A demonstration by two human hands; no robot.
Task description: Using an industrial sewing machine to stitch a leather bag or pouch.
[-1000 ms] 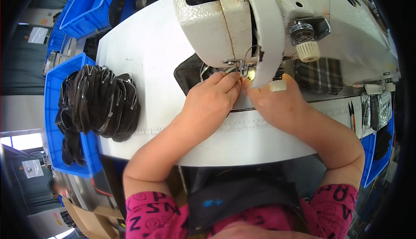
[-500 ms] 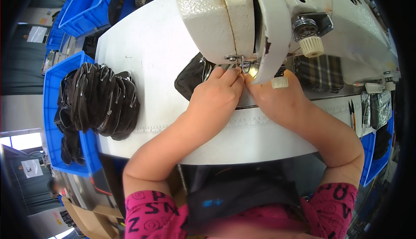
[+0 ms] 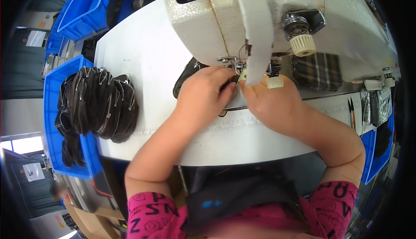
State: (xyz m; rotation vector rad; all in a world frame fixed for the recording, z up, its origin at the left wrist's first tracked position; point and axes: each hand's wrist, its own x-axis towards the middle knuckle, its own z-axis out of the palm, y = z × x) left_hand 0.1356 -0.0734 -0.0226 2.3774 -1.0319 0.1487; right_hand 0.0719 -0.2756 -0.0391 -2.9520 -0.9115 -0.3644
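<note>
A dark zippered pouch [image 3: 185,78] lies flat under the sewing machine [image 3: 195,26], close to its needle. My left hand [image 3: 203,94] is bent over the pouch, thumb and fingers gripping its edge and covering most of it. A small loop [image 3: 222,113] pokes out below that thumb. Right beside it, my right hand [image 3: 273,104] has its fingers pressed together at the needle area. The white machine lever and a knob hide part of those fingers, so what they pinch cannot be made out.
A blue bin [image 3: 50,109] at left carries a heap of dark zippered pouches [image 3: 99,102]. More blue bins [image 3: 84,11] stand at far left. A plaid padded piece [image 3: 316,71] lies right of the needle. Pen-like tools [image 3: 352,113] and a clear packet [image 3: 376,107] rest at the table's right.
My left hand has shifted slightly left and its thumb now shows apart from the fingers. The pouch has turned and is more covered. A small loop has appeared below the left hand.
</note>
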